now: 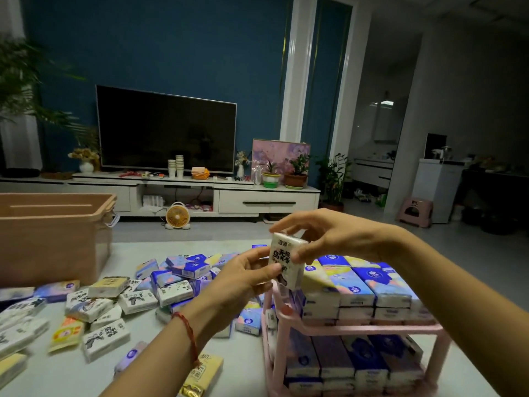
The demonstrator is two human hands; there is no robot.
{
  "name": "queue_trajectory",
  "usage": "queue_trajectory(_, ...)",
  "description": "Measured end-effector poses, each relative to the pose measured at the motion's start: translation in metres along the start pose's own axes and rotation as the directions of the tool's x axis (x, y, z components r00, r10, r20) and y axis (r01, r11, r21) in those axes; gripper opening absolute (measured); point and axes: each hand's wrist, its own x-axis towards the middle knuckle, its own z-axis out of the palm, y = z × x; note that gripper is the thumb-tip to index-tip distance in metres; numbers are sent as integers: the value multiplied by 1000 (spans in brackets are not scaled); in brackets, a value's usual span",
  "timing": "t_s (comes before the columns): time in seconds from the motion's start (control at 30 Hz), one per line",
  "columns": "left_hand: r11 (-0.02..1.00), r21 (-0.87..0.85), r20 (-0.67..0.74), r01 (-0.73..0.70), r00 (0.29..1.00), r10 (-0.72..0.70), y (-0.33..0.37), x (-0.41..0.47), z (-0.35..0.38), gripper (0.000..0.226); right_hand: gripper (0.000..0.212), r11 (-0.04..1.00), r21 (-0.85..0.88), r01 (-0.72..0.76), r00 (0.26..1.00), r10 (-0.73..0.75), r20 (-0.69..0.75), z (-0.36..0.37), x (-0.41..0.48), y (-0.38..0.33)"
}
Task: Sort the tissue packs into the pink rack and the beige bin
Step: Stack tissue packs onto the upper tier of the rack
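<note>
Gripped between our left hand (246,277) and right hand (329,239): one white ink-printed tissue pack (287,263), upright, above the pink plastic rack (357,329).

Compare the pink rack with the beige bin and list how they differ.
The pink rack is an open two-tier frame; the beige bin is a solid-walled tub.
The pink rack holds stacked packs on both tiers; the beige bin's contents are hidden.
The pink rack stands near right, under the left hand and right hand gripping a white tissue pack; the beige bin sits far left.
Both stand on the same pale surface.
</note>
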Motion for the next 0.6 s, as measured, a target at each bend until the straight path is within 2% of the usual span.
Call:
queue_trajectory(0.07,1000,-16,-70,-13,997,12,2,5,3,36,40,998,-67,0,997,-5,-78,0,2,2)
queue_trajectory(0.17,983,152,-258,-100,956,137,5,9,8,35,36,986,-156,-65,958,18,-286,8,4,3)
queue_trajectory(0.23,968,226,-260,-106,951,164,1,11,10,33,44,951,-279,-135,927,21,-375,18,3,3)
queue_trajectory(0.37,970,230,-251,-76,959,134,-5,12,13,35,52,850,-501,-164,932,-32,-360,36,2,2)
queue_trajectory(0.6,986,162,-290,-44,953,90,-4,15,26,31,47,826,-552,-116,943,-83,-322,31,10,8)
